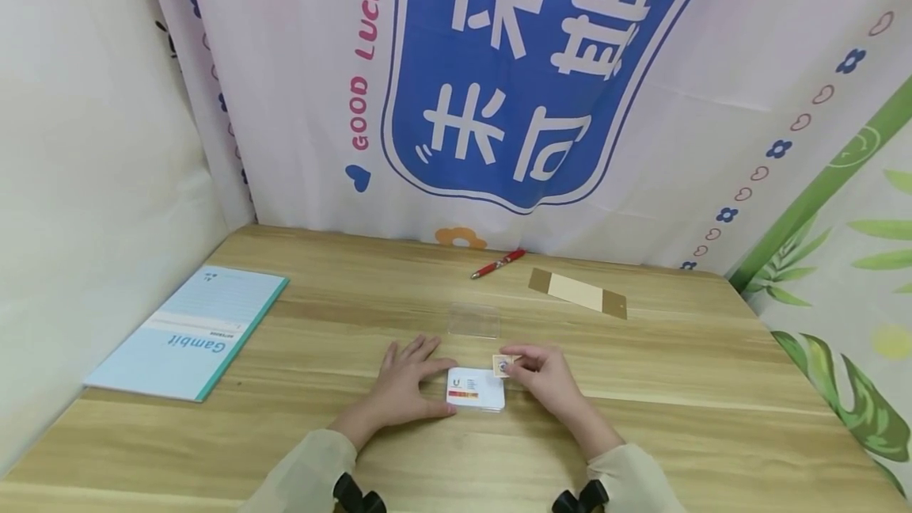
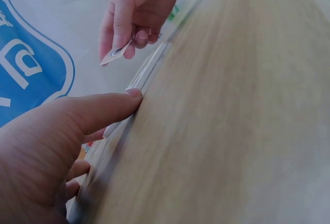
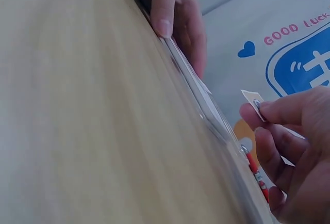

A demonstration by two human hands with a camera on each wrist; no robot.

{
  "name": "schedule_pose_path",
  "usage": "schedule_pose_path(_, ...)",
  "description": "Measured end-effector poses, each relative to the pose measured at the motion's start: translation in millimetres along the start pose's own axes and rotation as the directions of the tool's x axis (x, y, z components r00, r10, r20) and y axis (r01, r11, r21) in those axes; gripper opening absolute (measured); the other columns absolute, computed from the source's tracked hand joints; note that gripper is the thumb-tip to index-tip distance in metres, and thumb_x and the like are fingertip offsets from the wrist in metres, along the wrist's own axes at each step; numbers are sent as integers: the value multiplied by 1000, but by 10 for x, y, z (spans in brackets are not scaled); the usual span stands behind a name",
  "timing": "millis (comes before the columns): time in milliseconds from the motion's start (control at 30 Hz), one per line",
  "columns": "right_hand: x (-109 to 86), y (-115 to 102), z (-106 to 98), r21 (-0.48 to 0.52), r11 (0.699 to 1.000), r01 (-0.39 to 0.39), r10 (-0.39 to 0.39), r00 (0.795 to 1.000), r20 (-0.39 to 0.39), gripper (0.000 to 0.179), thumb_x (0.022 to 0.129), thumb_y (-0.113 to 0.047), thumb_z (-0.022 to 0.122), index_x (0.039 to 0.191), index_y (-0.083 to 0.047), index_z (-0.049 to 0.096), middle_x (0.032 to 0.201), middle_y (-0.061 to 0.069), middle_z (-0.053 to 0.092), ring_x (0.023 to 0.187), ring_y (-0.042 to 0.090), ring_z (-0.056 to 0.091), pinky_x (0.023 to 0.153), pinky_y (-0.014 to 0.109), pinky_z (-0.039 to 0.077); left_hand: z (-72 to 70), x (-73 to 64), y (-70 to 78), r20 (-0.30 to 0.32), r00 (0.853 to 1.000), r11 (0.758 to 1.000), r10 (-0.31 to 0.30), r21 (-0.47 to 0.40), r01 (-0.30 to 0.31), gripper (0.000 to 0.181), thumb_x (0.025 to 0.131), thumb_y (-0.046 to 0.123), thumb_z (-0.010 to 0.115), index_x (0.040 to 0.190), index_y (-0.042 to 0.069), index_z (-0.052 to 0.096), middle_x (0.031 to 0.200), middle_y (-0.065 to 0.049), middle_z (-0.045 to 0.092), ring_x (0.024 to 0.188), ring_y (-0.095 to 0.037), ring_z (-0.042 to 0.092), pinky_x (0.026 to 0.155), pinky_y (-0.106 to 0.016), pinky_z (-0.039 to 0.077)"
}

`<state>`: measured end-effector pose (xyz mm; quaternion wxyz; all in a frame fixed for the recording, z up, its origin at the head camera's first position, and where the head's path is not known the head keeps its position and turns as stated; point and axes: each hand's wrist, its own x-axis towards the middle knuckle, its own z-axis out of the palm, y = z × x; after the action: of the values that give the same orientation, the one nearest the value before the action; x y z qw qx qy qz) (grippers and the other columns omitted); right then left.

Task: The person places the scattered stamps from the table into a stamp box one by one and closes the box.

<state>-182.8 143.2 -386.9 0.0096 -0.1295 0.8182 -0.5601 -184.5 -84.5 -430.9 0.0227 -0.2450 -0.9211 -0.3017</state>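
A stack of white business cards (image 1: 476,389), the top one printed with an orange logo and a coloured strip, lies on the table in a shallow clear box. My left hand (image 1: 404,388) holds its left end, the thumb at the near corner and the index finger at the far corner. In the left wrist view the thumb (image 2: 111,111) presses against the box's near edge. My right hand (image 1: 547,380) pinches a small square paper piece (image 1: 501,366) with a dark round print, between thumb and index finger, over the stack's far right corner. The right wrist view shows this piece (image 3: 253,102) tilted and raised.
Just behind the stack lies a clear plastic lid (image 1: 473,321). A red pen (image 1: 498,264) and a brown-and-cream paper strip (image 1: 577,293) are farther back. At the left is a light blue notebook (image 1: 188,332). A printed curtain (image 1: 306,101) borders the table's back edge.
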Motion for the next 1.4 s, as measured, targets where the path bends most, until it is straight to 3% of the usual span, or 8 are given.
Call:
schedule_pose_path(167,12,196,55,92,994,-63,64,998,-16,21,75,5,61,95,7,61,65,16,58,49,11,46,42,17,34,6,9,10,5,1000,1000,-2,2,2,60,65,52,65,116,22,56,135,-12,30,125,-31,15,95,-55,-3)
schedule_pose_path(300,20,311,95,113,991,-65,70,997,-43,19,74,4,62,93,5,61,61,14,57,47,13,46,42,18,36,6,20,17,9,1000,1000,-1,1,1,60,65,52,66,116,22,56,135,-12,30,125,-31,15,94,-56,-3)
schedule_pose_path(500,20,327,116,55,997,-60,64,996,-60,17,72,2,64,88,2,62,59,5,52,49,9,42,44,17,33,9,24,9,9,1000,1000,1,2,-1,60,65,52,65,116,22,56,136,-12,30,126,-31,15,95,-55,-3)
schedule_pose_path(833,14,358,124,-38,999,-4,5,1000,28,12,71,-3,68,82,-1,63,62,1,46,52,9,39,45,16,29,-11,7,24,5,1000,1000,10,-3,-10,58,66,50,66,115,21,56,135,-13,31,125,-32,15,94,-57,-2)
schedule_pose_path(1400,-93,16,156,-122,992,40,-31,997,77,11,73,6,63,83,7,61,63,6,47,52,10,37,46,15,29,-22,-1,35,-6,1000,1000,6,-3,-6,57,65,49,67,114,21,57,134,-14,32,125,-34,16,94,-57,-1)
